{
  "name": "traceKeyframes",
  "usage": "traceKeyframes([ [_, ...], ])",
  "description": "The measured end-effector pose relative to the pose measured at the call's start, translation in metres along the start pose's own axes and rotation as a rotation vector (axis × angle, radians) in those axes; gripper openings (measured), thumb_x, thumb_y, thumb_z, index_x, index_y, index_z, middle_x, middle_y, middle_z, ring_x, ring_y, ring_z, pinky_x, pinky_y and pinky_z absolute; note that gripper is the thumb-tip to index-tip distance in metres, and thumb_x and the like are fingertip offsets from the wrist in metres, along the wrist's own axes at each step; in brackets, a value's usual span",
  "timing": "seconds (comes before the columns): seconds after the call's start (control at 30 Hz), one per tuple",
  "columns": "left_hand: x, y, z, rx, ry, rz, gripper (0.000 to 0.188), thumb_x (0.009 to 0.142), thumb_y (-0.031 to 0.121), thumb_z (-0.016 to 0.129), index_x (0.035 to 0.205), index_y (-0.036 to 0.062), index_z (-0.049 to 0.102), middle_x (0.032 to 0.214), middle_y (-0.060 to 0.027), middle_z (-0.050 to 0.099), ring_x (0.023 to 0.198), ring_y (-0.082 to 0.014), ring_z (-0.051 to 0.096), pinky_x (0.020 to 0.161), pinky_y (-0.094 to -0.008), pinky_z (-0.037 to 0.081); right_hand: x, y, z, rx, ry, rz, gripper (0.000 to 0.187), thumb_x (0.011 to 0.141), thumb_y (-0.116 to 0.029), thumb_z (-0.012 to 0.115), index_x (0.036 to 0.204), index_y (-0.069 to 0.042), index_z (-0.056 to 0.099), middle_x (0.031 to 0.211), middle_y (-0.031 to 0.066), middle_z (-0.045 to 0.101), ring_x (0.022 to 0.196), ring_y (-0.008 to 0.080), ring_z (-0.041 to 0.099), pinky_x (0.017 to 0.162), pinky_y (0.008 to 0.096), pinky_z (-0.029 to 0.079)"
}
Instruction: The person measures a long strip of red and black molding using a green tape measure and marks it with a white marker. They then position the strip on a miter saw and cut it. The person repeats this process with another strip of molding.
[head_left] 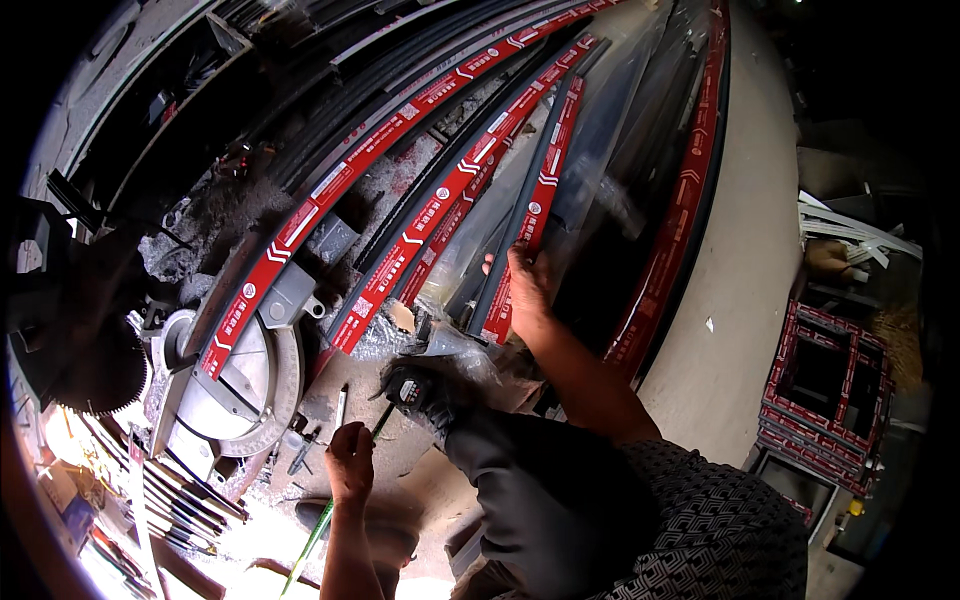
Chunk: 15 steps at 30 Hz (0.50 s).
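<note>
My right hand (pixel 528 288) is closed around the near part of a dark metal profile bar (pixel 548 180) with red printed film along it. The bar slants away from me, and its near end shows just below my fingers. Lower left, my left hand (pixel 350 462) has its fingers drawn together at a slim whitish pen (pixel 342 404), which sticks up from them. A green tape measure blade (pixel 308 548) runs past the same hand; whether the fingers pinch it too is hidden. My shoe (pixel 415 390) rests just beyond that hand.
More red-filmed profiles (pixel 410 240) fan out ahead. To the left stands a mitre saw with a round grey base (pixel 225 400) and toothed blade (pixel 105 375). Several thin strips (pixel 165 490) lie below it. Red-and-black frames (pixel 820 400) are stacked on the right, beside pale offcuts (pixel 860 230).
</note>
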<state>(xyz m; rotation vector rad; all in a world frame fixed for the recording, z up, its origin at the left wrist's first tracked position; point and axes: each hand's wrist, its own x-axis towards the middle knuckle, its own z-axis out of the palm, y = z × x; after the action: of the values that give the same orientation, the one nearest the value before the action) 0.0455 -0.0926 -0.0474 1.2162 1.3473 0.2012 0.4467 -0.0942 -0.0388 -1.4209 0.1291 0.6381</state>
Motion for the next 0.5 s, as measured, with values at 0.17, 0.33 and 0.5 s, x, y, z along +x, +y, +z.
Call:
traceKeyframes([
  [0.17,-0.001,0.005,-0.006,-0.005,0.007,0.013,0.023,0.100,0.017,0.065,0.111,-0.0029,0.068,0.089,-0.0081,0.071,0.077,-0.0141,0.067,0.071,-0.0294,0.055,0.006,0.021,0.005,-0.127,0.027,-0.088,0.021,0.104,-0.018,0.060,0.110,-0.002,0.047,0.101,0.0128,0.063,0.079,0.0224,0.070,0.068,0.0376,0.063],
  [0.33,-0.009,0.023,-0.005,0.062,0.005,0.012,0.023,0.099,0.017,0.066,0.109,-0.0036,0.069,0.086,-0.0088,0.072,0.079,-0.0144,0.067,0.074,-0.0295,0.054,0.022,0.042,-0.001,-0.465,0.058,-0.136,0.034,0.095,-0.026,0.070,0.112,0.002,0.061,0.107,0.0144,0.070,0.097,0.0254,0.067,0.089,0.0395,0.053],
  [0.5,-0.025,0.032,-0.012,0.153,0.062,0.045,0.024,0.098,0.018,0.069,0.112,-0.0018,0.070,0.092,-0.0120,0.075,0.084,-0.0171,0.071,0.079,-0.0313,0.056,0.039,0.071,0.014,-0.721,0.000,-0.090,0.031,0.091,-0.028,0.071,0.099,0.001,0.064,0.096,0.0165,0.073,0.090,0.0243,0.070,0.083,0.0404,0.055],
])
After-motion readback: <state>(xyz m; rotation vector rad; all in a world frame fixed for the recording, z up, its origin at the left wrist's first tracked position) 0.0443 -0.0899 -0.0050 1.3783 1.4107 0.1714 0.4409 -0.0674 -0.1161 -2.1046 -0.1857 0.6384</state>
